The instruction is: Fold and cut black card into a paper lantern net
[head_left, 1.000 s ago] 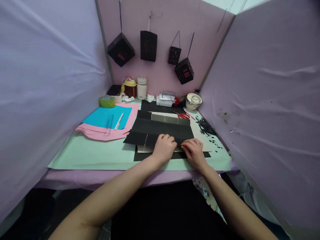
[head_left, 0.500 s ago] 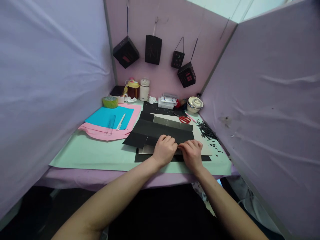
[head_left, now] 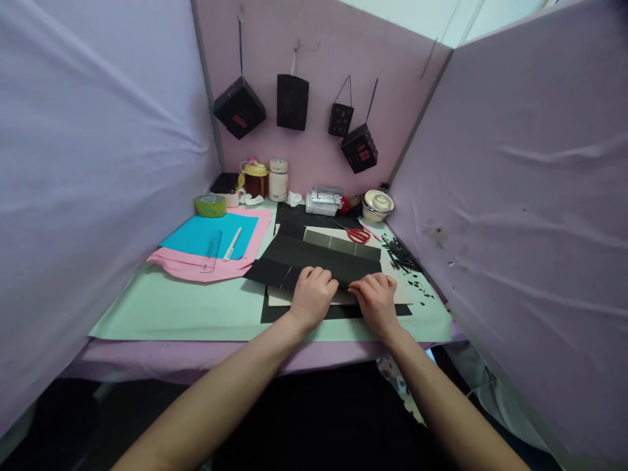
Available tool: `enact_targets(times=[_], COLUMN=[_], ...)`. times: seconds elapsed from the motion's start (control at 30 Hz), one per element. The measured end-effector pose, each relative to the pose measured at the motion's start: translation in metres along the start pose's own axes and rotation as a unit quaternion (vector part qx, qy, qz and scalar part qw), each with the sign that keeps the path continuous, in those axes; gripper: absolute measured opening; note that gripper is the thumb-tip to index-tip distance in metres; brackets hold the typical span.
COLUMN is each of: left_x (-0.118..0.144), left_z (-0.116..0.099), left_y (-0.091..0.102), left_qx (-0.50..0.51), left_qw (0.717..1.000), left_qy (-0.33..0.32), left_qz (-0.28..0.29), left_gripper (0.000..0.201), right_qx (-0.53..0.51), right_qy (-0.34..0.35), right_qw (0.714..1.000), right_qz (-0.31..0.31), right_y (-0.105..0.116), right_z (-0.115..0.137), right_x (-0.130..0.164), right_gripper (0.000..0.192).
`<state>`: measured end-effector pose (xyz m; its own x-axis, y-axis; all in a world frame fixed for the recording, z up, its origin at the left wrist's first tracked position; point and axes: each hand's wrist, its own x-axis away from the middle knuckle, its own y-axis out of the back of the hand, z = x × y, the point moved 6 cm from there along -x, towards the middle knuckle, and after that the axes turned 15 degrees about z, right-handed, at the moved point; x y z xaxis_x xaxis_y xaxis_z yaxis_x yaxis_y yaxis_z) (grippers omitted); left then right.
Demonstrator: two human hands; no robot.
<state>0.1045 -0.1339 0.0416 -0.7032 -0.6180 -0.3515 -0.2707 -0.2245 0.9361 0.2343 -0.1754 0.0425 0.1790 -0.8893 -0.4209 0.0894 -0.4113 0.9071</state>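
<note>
A sheet of black cardstock with fold lines and cut flaps is raised at its near edge over a pale board. My left hand has its fingers curled over that near edge, closed on the sheet. A short way to the right, my right hand pinches the same edge between thumb and fingers. Another black sheet shows under the board. Red-handled scissors lie just beyond the cardstock.
Black paper scraps are strewn at the right. To the left, a clear ruler and white pen rest on blue paper. Tape, a jar, a white bottle and a bowl stand behind. Black boxes hang above.
My left hand has slid a little left along the sheet's near edge, widening the space between my hands. My right hand keeps its pinch. The whole view has shifted slightly.
</note>
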Motion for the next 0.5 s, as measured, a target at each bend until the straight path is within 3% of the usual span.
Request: enact_targets(times=[0.5], left_x=[-0.001], left_z=[0.01], left_y=[-0.001], left_qx=[0.05], left_qw=[0.998], left_qy=[0.01], left_qz=[-0.032], left_gripper=[0.018], right_qx=[-0.059], right_qy=[-0.024], right_qw=[0.998], right_qz=[-0.029], right_y=[0.01], right_z=[-0.009], right_x=[0.003], right_gripper=[0.016])
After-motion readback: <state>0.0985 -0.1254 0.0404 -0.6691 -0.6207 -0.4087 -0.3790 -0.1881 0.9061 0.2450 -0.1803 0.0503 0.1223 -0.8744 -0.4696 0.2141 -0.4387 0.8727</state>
